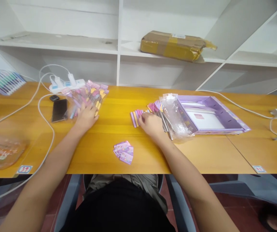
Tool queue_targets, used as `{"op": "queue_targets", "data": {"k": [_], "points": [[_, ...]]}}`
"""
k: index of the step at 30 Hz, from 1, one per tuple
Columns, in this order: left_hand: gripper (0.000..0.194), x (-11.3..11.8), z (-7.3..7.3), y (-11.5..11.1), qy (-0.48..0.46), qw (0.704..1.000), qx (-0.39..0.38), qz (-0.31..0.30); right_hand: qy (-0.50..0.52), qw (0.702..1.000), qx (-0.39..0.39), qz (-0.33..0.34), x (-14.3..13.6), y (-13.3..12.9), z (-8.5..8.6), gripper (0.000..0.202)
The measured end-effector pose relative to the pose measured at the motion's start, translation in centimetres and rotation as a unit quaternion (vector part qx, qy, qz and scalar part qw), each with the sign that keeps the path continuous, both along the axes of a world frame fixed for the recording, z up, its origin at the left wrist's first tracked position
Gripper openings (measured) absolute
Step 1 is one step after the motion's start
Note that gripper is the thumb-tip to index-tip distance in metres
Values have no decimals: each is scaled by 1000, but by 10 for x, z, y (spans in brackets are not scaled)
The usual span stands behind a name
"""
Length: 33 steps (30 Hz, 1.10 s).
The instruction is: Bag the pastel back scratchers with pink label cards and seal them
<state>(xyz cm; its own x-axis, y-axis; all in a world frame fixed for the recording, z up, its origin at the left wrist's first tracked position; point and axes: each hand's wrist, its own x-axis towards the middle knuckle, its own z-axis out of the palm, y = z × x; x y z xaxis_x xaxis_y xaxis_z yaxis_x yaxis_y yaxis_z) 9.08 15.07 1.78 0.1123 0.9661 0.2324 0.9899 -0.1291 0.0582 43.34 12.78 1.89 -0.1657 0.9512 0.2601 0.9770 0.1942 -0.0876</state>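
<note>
At the left, my left hand (87, 116) lies over a pile of clear-wrapped small hand-shaped scratchers (97, 95), its fingers stretched out and resting on the wrappers. My right hand (151, 124) is curled at a row of pastel handles (135, 118) in purple, yellow and pink. Its fingertips are partly hidden, so what they pinch does not show clearly. Just beyond and right of that hand are loose scratcher heads with metal rods (164, 117), coloured pink, purple and yellow. A small stack of purple printed cards (124, 151) lies between my forearms near the table's front edge.
Clear plastic wrap (176, 119) leans against an open purple box (211, 127) at the right. A black phone (59, 110), a power strip (68, 85) and white cables (53, 133) occupy the left. A taped carton (172, 46) rests on the shelf behind.
</note>
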Motion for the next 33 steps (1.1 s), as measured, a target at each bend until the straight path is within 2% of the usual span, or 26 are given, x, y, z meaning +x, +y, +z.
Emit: {"op": "queue_targets", "data": {"k": [5,10,16,20,24,28,33], "points": [[29,0,4,2,-27,1000,-8,-2,10,1000,-4,2,1,0,0,37],[49,-3,0,7,-8,1000,7,24,14,1000,-4,11,1,1,-4,35],[44,-1,7,1,22,998,-14,63,22,1000,-13,10,1,2,-5,35],[40,-1,4,3,0,999,-4,44,25,999,-22,9,1,3,-5,37],[52,4,-3,6,11,999,30,4,29,999,-23,10,0,2,-5,35],[51,13,-6,1,35,999,9,31,31,999,-28,11,-1,1,-5,35],[50,16,-1,-3,21,999,12,36,35,999,-28,8,0,2,-5,35]]}}
